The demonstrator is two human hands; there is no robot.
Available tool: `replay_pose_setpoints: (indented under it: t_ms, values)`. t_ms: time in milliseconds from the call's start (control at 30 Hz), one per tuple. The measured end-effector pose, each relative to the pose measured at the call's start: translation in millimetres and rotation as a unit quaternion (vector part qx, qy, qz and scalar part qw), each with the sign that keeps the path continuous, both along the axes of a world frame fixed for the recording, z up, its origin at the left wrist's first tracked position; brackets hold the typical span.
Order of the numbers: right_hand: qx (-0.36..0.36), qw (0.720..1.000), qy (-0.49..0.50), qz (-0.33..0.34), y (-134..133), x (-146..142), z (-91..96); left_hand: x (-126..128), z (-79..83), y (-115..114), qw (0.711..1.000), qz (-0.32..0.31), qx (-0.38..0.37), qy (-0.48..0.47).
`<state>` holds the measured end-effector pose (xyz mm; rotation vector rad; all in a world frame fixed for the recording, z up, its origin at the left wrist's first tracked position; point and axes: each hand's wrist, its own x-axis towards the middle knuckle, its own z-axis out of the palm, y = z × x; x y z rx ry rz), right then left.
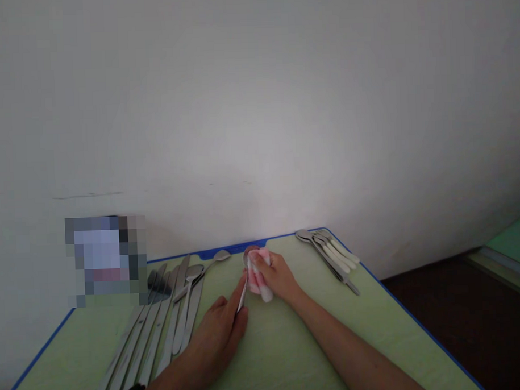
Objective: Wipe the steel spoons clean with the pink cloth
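My left hand (pixel 225 327) is closed around the handle of a metal spoon (pixel 242 298), its bowl end pointing away from me. In my right hand (pixel 273 271) a pink and white cloth (pixel 258 280) is bunched and pressed against the spoon's bowl, covering part of it. To the left of my left hand lie several long metal table knives (pixel 149 329) side by side. Another spoon (pixel 194 272) rests among them, and a further spoon (pixel 222 255) points toward the far edge.
On the far right of the green table (pixel 286 347) lie metal spoons (pixel 304 235) and white-handled forks (pixel 336 252). A blurred-out upright object (pixel 104 260) stands at the far left. A pale wall (pixel 257 115) rises behind the table's blue edge. Dark floor (pixel 451 302) shows at right.
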<state>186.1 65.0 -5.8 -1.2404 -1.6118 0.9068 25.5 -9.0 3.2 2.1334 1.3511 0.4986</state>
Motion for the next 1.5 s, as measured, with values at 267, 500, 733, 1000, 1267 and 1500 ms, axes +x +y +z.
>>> replay_pose_setpoints:
  t_ms: [267,500,733,1000,1267,1500]
  values:
    - [0.013,0.999,-0.028,0.031,-2,-1,1.8,-2,-6.4,0,0.999,0.010,0.020,-0.032]
    - [0.012,1.000,-0.012,0.009,-1,0,0.6,-3,0.4,0,0.995,0.011,0.019,-0.096]
    - [0.033,0.996,0.068,-0.038,2,0,-0.5,-4,11.2,-3,0.992,-0.012,-0.049,-0.118]
    - [0.017,0.999,0.002,0.038,-4,-3,0.4,-3,-1.1,0,0.993,0.007,-0.042,-0.110]
    - [-0.002,1.000,0.018,0.006,1,0,-2.3,-2,-0.6,0,0.994,-0.004,-0.033,-0.108]
    - [0.010,0.989,0.096,-0.109,6,2,-4.4,-2,9.2,-4,0.993,-0.036,-0.009,-0.115]
